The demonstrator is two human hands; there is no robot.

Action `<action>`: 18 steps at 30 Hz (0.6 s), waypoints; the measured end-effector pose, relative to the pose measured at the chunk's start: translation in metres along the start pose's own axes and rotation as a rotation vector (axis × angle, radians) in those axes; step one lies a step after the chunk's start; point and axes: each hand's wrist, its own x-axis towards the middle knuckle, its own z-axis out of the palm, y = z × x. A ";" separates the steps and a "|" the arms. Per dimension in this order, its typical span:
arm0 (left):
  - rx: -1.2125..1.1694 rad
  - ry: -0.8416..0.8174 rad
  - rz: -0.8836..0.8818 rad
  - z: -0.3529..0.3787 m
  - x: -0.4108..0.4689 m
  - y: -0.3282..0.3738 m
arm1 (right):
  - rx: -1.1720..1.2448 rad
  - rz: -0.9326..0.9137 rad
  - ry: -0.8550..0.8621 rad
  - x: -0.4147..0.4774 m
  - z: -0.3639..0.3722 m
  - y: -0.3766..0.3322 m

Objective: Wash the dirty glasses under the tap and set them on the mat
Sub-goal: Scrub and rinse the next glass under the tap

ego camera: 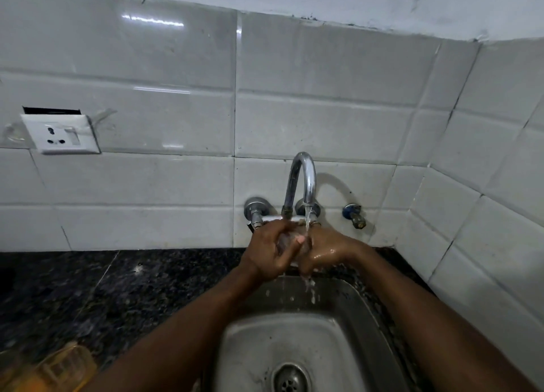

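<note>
From the head camera, both hands meet under the tap (303,182), far end of the sink (347,297). The left hand (269,251) and right hand (326,251) curl closed around a clear glass (290,238) — mostly hidden, water running over it. Wet glass is probably slippery and breakable; gripping round its sides seems safest. The spout hangs close above; the counter (88,279) to the left offers room.

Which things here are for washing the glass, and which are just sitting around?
For the job:
- glass, held under the water
- left hand and right hand, both on the glass
- tap, running
- sink

Just lying about:
- wall socket
- small blue valve
- orange thing on the counter, too blurred to name
</note>
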 end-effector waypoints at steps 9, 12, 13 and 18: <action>-0.024 0.132 -0.463 0.014 0.004 0.011 | -0.402 -0.037 0.390 0.012 0.025 0.013; 0.111 0.111 -0.316 0.017 0.004 0.000 | -0.235 -0.016 0.288 0.012 0.025 0.008; 0.153 0.078 -0.411 0.020 0.009 0.001 | -0.306 -0.016 0.337 0.012 0.030 0.005; 0.217 -0.053 -0.841 0.021 0.025 0.013 | -0.226 -0.058 0.394 0.007 0.044 0.000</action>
